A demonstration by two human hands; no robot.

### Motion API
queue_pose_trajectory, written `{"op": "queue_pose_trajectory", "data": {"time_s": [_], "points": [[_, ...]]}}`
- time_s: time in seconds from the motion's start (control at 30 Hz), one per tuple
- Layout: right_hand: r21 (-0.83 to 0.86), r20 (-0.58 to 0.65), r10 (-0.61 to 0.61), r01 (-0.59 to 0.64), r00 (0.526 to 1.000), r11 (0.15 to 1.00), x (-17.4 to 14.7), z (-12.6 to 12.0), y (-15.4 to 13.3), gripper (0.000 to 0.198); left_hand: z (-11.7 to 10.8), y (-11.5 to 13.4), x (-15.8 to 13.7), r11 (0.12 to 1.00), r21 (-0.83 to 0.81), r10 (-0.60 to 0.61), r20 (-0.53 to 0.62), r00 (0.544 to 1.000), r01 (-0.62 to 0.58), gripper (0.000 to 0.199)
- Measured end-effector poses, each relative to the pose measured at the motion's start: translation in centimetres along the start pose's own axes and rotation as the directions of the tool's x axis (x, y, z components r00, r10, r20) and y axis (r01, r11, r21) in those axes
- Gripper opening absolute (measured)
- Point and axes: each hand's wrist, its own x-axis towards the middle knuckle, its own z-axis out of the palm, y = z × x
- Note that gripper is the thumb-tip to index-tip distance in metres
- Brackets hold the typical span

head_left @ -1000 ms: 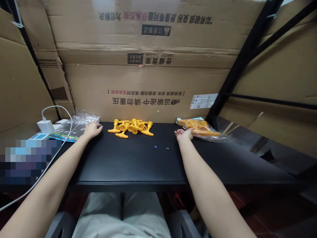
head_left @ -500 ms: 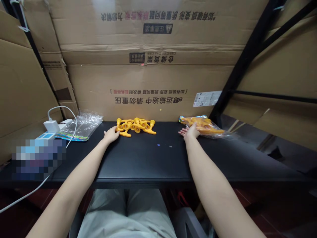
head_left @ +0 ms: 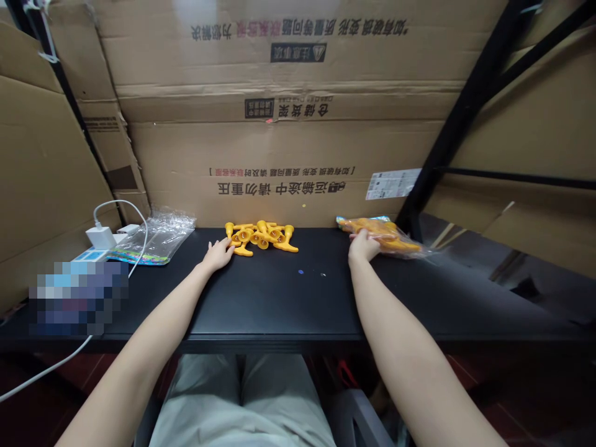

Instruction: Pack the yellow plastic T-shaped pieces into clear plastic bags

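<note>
A heap of yellow plastic pieces [head_left: 263, 236], with flared cup-like ends and curved handles, lies at the back middle of the black tabletop. My left hand [head_left: 218, 254] rests at the heap's left edge, its fingers stretched out and touching the nearest pieces. To the right, a clear plastic bag [head_left: 393, 239] with a coloured top strip holds more yellow pieces. My right hand [head_left: 364, 247] is at this bag's left end, fingers closed on it; the fingertips are partly hidden.
Flat clear packaging bags [head_left: 158, 239] lie at the back left, beside a white charger [head_left: 100, 237] with a cable. A blurred-out object [head_left: 77, 298] is at the left front. Cardboard [head_left: 279, 143] walls the back, and a black metal post [head_left: 447, 124] rises at the right.
My right hand's fingers, spread before to the left of the bag, have closed on its left end. My left hand has shifted slightly right, along with the whole view.
</note>
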Motion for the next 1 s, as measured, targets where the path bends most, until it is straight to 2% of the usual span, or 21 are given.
{"op": "queue_pose_trajectory", "data": {"time_s": [0.1,0.17,0.33,0.47,0.63,0.8,0.9,1.0], "points": [[-0.233,-0.048,-0.195,0.179,0.980,0.956,-0.3,0.1,-0.3,0.038,0.2,0.2,-0.2,0.999,-0.004,0.039,0.008,0.999,-0.039,0.051],[-0.300,-0.013,-0.246,0.231,0.969,0.926,-0.6,0.1,-0.6,0.041,0.2,0.1,-0.3,0.999,-0.017,0.050,0.007,0.999,-0.050,0.051],[-0.375,0.079,-0.329,0.333,0.941,0.865,-1.6,0.0,-1.6,0.042,0.0,-0.3,-0.5,0.989,-0.114,0.092,-0.048,0.995,-0.097,0.046],[-0.351,0.144,-0.394,0.419,0.908,0.837,-2.6,0.2,-2.2,0.039,-0.2,-0.6,-0.5,0.981,-0.166,0.082,-0.093,0.992,-0.097,0.045],[-0.173,0.239,-0.400,0.444,0.885,0.879,-4.5,1.0,-3.0,0.040,0.0,-0.7,-0.4,0.979,-0.176,0.078,-0.140,0.987,-0.103,0.043],[0.177,0.345,-0.403,0.362,0.848,0.915,-7.7,1.8,-4.7,0.044,0.3,-0.8,-0.1,0.981,-0.153,0.087,-0.199,0.976,-0.119,0.042],[0.354,0.414,-0.437,0.300,0.799,0.886,-10.1,2.2,-5.9,0.045,0.3,-0.9,0.0,0.972,-0.171,0.112,-0.254,0.961,-0.159,0.046],[0.461,0.492,-0.485,0.255,0.723,0.850,-12.5,3.0,-6.9,0.044,0.1,-0.8,-0.1,0.942,-0.239,0.144,-0.347,0.927,-0.236,0.055]]}}
